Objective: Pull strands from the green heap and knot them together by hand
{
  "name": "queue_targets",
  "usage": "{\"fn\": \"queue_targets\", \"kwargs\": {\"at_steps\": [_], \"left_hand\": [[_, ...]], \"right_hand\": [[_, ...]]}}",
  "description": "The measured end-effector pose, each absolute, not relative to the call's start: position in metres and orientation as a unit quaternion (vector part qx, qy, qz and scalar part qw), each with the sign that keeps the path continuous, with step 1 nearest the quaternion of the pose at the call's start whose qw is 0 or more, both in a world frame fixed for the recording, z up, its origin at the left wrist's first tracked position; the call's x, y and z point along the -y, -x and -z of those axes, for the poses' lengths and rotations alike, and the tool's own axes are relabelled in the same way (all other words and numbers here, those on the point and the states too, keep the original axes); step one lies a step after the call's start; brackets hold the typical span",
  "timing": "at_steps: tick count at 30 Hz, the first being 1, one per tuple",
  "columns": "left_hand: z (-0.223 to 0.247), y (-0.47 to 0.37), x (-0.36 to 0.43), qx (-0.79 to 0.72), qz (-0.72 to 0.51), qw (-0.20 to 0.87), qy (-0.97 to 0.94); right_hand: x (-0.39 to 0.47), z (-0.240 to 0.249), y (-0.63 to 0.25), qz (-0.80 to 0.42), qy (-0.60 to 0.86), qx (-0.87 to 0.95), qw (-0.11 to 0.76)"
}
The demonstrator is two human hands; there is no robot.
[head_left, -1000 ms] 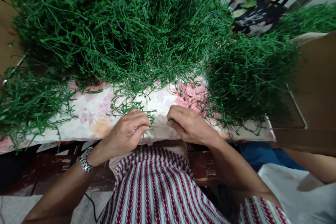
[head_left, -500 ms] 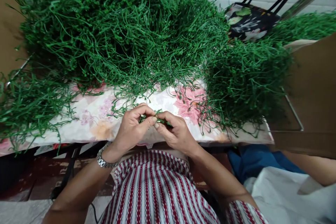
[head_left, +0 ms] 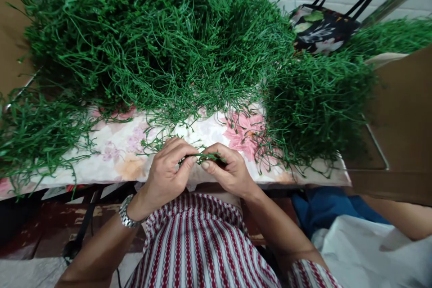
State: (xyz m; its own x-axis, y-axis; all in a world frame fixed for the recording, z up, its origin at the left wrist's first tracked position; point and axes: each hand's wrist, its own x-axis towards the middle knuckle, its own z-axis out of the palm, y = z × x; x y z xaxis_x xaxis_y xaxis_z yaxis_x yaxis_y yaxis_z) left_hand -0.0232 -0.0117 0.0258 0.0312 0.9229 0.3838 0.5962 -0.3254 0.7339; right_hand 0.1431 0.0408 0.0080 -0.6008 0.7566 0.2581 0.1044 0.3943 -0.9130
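Note:
Between my two hands runs a small bunch of thin green stems (head_left: 204, 156), plastic-looking, with small branching tips. My left hand (head_left: 172, 162), with a metal watch (head_left: 126, 211) at the wrist, pinches one end between thumb and fingers. The other end is gripped by my right hand (head_left: 231, 168), its thumb pressed against the fingers. A short stretch of green shows in the gap between the thumbs; the rest is hidden by my fingers. Just beyond my hands, loose stems (head_left: 157, 144) lie on the floral tablecloth (head_left: 130, 166).
A large heap of green stems (head_left: 162, 40) fills the back of the table. Smaller piles lie at the left (head_left: 37, 135) and right (head_left: 317, 112). A black floral bag (head_left: 324, 27) stands behind. At right are a cardboard box (head_left: 401, 130) and a person's blue-clothed leg (head_left: 334, 204).
My hands have moved slightly apart, the left one leftward and down toward me. More of the green stems shows between the fingertips now.

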Motion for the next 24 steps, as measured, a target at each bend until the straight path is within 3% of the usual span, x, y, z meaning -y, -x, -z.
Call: {"fn": "queue_targets", "kwargs": {"at_steps": [6, 10, 14, 16, 24], "left_hand": [[-0.028, 0.025, 0.011, -0.556, -0.494, 0.319, -0.587], [-0.025, 0.024, 0.011, -0.562, -0.508, 0.235, -0.609], [-0.024, 0.021, 0.013, -0.582, -0.455, 0.084, -0.668], [-0.026, 0.020, 0.014, -0.588, -0.429, 0.065, -0.682], [-0.036, 0.030, 0.013, -0.569, -0.354, 0.289, -0.684]], "right_hand": [[-0.044, -0.012, -0.143, -0.479, 0.291, 0.760, 0.330], [-0.045, -0.009, -0.142, -0.504, 0.288, 0.748, 0.321], [-0.046, -0.005, -0.142, -0.503, 0.285, 0.759, 0.298], [-0.046, -0.005, -0.142, -0.497, 0.278, 0.768, 0.291], [-0.046, -0.004, -0.140, -0.505, 0.255, 0.774, 0.285]]}}
